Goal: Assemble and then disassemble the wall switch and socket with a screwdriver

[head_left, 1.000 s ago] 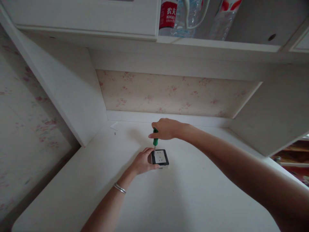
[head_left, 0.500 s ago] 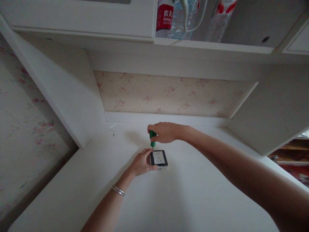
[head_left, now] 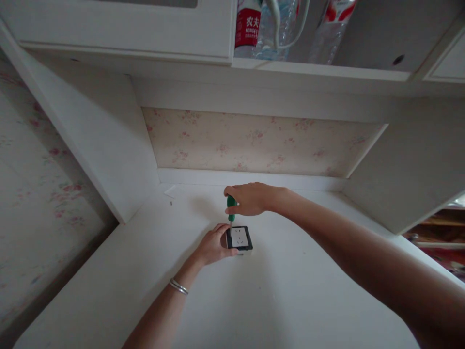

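Note:
A square wall socket [head_left: 240, 238] with a white face and a dark frame lies flat on the white desk [head_left: 283, 300]. My left hand [head_left: 214, 244] grips its left side, fingers curled round the edge. My right hand [head_left: 249, 198] is closed round a green-handled screwdriver [head_left: 230, 207], held upright with the tip down at the socket's left edge. A metal bracelet [head_left: 178, 286] sits on my left wrist.
A small screw [head_left: 171, 203] and a white scrap [head_left: 169, 190] lie near the desk's back left corner. White side panels close the alcove left and right, with flowered wallpaper [head_left: 254, 140] behind. Water bottles [head_left: 269, 24] and a white cable stand on the shelf overhead.
The view has shifted slightly. My right hand has turned a little on the screwdriver, and both hands stay at the socket.

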The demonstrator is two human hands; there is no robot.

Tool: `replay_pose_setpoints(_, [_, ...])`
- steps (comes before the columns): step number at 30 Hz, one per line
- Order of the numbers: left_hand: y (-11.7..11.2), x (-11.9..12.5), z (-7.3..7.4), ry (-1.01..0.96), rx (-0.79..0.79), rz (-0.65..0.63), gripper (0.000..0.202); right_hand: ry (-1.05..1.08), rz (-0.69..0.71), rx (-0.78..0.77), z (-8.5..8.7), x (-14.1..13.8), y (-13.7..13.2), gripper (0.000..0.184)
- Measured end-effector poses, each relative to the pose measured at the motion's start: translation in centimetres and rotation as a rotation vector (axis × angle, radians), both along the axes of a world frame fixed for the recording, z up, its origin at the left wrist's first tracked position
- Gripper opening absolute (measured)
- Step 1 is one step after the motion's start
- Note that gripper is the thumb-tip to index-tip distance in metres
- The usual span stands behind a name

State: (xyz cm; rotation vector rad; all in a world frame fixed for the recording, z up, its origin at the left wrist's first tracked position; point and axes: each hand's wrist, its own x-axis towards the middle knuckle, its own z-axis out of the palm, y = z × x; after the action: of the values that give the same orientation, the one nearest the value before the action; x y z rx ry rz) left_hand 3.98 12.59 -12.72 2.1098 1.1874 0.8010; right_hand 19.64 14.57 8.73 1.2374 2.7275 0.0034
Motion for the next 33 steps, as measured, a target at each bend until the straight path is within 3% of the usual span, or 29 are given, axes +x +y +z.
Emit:
replay_pose_setpoints(2, [0.0,0.0,-0.1,0.004,-0.012,-0.003,0.075,0.025,0.039,-0.035,-0.1,0.1,-0.1,0.042])
replay_pose_setpoints(7, [0.1,-0.1,-0.2,0.002,-0.011,0.006,0.076,-0.057,-0.060,0.116,-0.3,0.3,-0.4,0.053])
replay_pose_setpoints(12, [0.1,-0.1,-0.3,-0.003,0.005,-0.009,0.076,-0.007,0.085,0.062,-0.4,0.2,-0.4,0.037])
replay_pose_setpoints(16, [0.2,-0.2,-0.4,0.007,0.018,-0.008,0.076,-0.075,-0.042,0.125,-0.3,0.1,-0.2,0.053])
replay_pose_setpoints(21, [0.2,-0.1,-0.4,0.000,0.015,-0.007,0.076,0.062,0.094,-0.087,-0.1,0.5,0.0,0.039])
replay_pose_setpoints(23, [0.2,-0.1,-0.4,0.005,0.013,-0.010,0.076,0.031,0.086,-0.032,-0.2,0.3,0.0,0.035])
replay_pose_setpoints(27, [0.0,0.0,-0.2,0.006,0.021,-0.006,0.074,-0.088,-0.067,0.165,-0.1,-0.3,-0.1,0.054])
replay_pose_setpoints(29, [0.0,0.0,-0.2,0.002,0.021,0.002,0.074,-0.098,-0.077,0.105,0.1,-0.3,-0.2,0.052])
replay_pose_setpoints(33, [0.2,0.0,-0.3,0.001,0.009,0.002,0.076,-0.088,0.029,-0.071,0.7,0.3,-0.2,0.038])
